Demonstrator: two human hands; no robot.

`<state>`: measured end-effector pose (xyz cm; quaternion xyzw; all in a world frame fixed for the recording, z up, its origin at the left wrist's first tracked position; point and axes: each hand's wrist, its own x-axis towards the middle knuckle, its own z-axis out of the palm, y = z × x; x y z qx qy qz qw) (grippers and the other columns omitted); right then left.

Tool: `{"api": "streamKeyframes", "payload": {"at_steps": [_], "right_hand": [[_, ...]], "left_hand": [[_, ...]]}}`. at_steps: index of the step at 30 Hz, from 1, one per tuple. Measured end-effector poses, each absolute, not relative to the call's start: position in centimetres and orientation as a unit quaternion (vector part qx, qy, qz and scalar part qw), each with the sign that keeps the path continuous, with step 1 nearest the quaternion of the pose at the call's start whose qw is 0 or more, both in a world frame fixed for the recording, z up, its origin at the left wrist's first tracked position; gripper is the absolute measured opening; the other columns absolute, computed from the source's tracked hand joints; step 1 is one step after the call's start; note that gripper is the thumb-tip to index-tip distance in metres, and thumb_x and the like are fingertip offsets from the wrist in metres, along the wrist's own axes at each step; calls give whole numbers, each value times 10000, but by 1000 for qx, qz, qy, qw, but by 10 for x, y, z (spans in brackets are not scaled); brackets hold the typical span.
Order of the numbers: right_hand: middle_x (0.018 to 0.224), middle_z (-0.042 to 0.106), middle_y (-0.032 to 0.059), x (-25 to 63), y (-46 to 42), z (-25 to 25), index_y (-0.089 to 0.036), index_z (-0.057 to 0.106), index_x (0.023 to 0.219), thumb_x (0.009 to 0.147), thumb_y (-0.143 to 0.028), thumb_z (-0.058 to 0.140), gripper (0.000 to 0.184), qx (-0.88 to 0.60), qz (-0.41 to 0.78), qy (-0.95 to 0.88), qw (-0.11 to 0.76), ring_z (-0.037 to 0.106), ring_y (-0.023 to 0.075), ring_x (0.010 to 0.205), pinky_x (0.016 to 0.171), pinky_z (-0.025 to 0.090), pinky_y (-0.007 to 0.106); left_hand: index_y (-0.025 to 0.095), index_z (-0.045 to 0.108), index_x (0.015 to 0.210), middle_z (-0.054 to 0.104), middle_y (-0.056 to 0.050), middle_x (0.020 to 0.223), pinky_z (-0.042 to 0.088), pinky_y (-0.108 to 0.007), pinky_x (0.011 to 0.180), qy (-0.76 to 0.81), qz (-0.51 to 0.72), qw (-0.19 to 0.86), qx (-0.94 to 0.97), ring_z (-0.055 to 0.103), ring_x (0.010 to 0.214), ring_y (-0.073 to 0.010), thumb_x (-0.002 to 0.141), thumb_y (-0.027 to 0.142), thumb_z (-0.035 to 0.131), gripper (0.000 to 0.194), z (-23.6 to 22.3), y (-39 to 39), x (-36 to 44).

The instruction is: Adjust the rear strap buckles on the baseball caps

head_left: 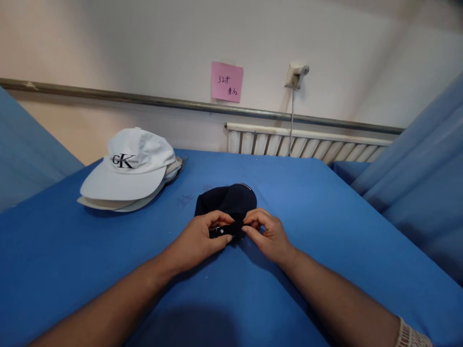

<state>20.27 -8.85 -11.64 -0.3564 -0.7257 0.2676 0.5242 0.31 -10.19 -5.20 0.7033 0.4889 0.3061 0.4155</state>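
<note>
A dark baseball cap lies on the blue-covered table in the middle of the view, its brim pointing away to the right. Its black back strap, with a small shiny snap or stud on it, faces me. My left hand pinches the strap from the left between thumb and fingers. From the right, my right hand is closed on the strap's other part, thumb and fingertips together. Both hands nearly meet at the strap, and the fingers hide part of it.
A stack of caps, a white one on top, stands at the left of the table. Behind are a radiator, a metal rail, a pink note and a plugged-in cord. Blue curtains hang on both sides.
</note>
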Motion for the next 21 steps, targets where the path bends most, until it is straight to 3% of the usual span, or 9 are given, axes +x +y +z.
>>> {"api": "streamKeyframes", "payload": {"at_steps": [5,11,17,21], "right_hand": [[963,634,52,202,-91,-112,-212,625,844,864,-210,633,22,-336,225,-735,544,570,105,638,573,517,254],[927,632,52,209,-96,-103,-219,615,876,906,-184,574,61,-336,134,-747,557,572,117,639,584,518,269],[1002,625,73,206,-99,-103,-213,570,1028,876,-178,600,158,-330,151,-809,463,593,144,725,656,544,290],[985,618,76,202,-98,-107,-209,548,1025,891,-145,550,149,-339,131,-812,457,606,167,788,677,541,301]], "left_hand": [[220,693,969,753,-15,916,517,-325,757,506,309,360,721,680,832,-200,766,245,629,214,-54,-104,4],[215,709,892,749,-10,827,508,-321,705,543,320,319,708,669,748,-196,752,268,630,170,-55,-101,3],[212,706,899,750,-18,855,525,-324,732,535,340,324,703,679,783,-200,763,290,632,173,-55,-100,3],[213,705,925,751,-19,870,532,-321,725,535,327,308,715,684,793,-204,760,291,652,190,-54,-102,3]]}}
